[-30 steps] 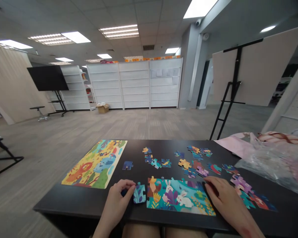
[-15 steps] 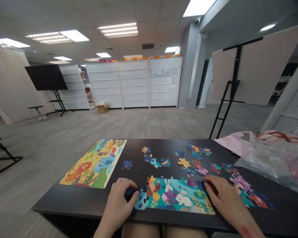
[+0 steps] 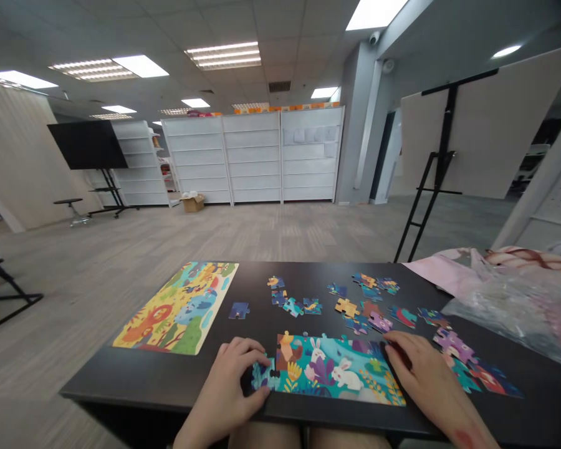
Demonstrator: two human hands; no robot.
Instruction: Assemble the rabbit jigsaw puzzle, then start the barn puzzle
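Observation:
Near the table's front edge lies a joined section of a jigsaw puzzle (image 3: 336,368), with white rabbits and plants on teal. At its left end is a teal puzzle piece (image 3: 263,373), beside the section; whether it is fully locked in I cannot tell. My left hand (image 3: 231,383) has this piece between fingers at its upper edge and thumb at its lower edge. Curled at the section's right end, my right hand (image 3: 423,368) presses fingertips and thumb against the upper right corner and side. Several loose puzzle pieces (image 3: 346,307) lie beyond the section.
A yellow animal picture board (image 3: 177,308) lies on the black table (image 3: 144,377) at left, with a single blue piece (image 3: 239,310) beside it. Joined pieces (image 3: 455,346) lie right of my right hand. Clear plastic wrapping (image 3: 518,305) covers the table's right side.
My left hand has shifted its grip: the fingers now reach over the piece's upper edge, and the thumb has moved down to its lower edge. My right hand stays put.

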